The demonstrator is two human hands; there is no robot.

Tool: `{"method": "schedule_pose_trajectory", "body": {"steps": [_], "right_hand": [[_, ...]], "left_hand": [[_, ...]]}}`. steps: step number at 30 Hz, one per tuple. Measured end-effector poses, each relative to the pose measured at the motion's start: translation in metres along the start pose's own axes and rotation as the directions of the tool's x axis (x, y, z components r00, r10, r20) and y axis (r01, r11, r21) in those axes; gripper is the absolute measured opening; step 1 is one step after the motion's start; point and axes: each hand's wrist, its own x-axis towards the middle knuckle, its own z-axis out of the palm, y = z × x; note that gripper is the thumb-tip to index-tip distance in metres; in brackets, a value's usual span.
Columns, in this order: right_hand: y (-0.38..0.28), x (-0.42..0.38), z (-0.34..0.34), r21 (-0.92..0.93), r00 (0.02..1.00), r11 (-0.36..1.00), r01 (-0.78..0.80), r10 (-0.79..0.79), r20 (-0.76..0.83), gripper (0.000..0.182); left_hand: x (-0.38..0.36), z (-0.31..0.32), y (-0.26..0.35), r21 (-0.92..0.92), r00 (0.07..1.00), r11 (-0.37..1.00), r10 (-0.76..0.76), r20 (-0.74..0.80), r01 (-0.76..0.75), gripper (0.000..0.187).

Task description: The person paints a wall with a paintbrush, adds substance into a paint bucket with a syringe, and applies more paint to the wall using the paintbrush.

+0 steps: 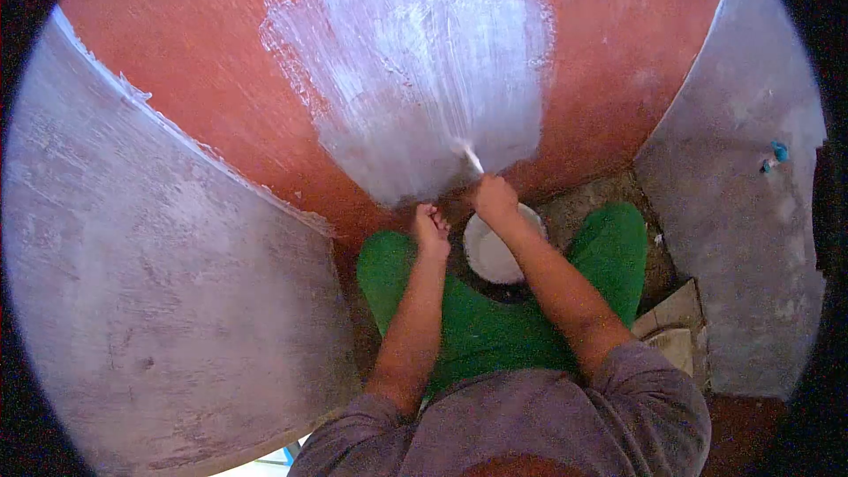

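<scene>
My right hand (494, 195) grips a paintbrush (473, 160), its white bristles touching the lower edge of a white painted patch (415, 62) on the red wall (203, 53). My left hand (431, 228) is closed in a fist beside my left knee, holding nothing that I can see. A round bucket of white paint (488, 256) sits on the floor between my green-trousered knees (609, 243), partly hidden by my right forearm.
Grey plastered walls close in on the left (150, 265) and right (751, 168). Stone or tile pieces (676, 327) lie on the floor at right. A small blue object (777, 155) is stuck on the right wall.
</scene>
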Motion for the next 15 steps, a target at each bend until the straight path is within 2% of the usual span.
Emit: {"method": "schedule_pose_trajectory", "body": {"steps": [2, 6, 8, 10, 11, 14, 15], "right_hand": [[0.031, 0.004, 0.027, -0.035, 0.984, 0.997, -0.071, 0.076, 0.159, 0.028], [0.019, -0.030, -0.028, -0.047, 0.976, 0.999, 0.023, -0.012, 0.216, 0.029], [0.012, -0.023, -0.046, -0.094, 0.964, 0.992, 0.084, -0.057, 0.261, 0.030], [-0.034, -0.029, -0.095, 0.039, 0.977, 0.990, 0.138, -0.143, 0.159, 0.031], [-0.051, -0.027, -0.108, 0.101, 0.976, 0.973, 0.207, -0.212, 0.046, 0.029], [-0.115, -0.034, -0.156, 0.248, 0.880, 0.857, 0.452, -0.385, -0.278, 0.031], [-0.129, -0.032, -0.160, 0.247, 0.851, 0.833, 0.494, -0.406, -0.333, 0.029]], "left_hand": [[-0.005, -0.002, 0.001, -0.093, 0.997, 0.994, 0.054, -0.060, -0.059, 0.023], [-0.012, -0.008, 0.015, -0.230, 0.954, 0.961, 0.081, -0.288, -0.151, 0.031], [-0.015, -0.013, 0.025, -0.277, 0.947, 0.949, 0.058, -0.316, -0.151, 0.033], [-0.014, -0.016, 0.030, -0.296, 0.936, 0.938, 0.072, -0.343, -0.181, 0.035], [-0.012, -0.017, 0.030, -0.288, 0.928, 0.934, 0.100, -0.358, -0.211, 0.035], [-0.025, 0.000, 0.031, -0.223, 0.889, 0.939, 0.143, -0.435, -0.260, 0.036], [-0.029, 0.003, 0.033, -0.186, 0.872, 0.944, 0.159, -0.463, -0.271, 0.036]]}}
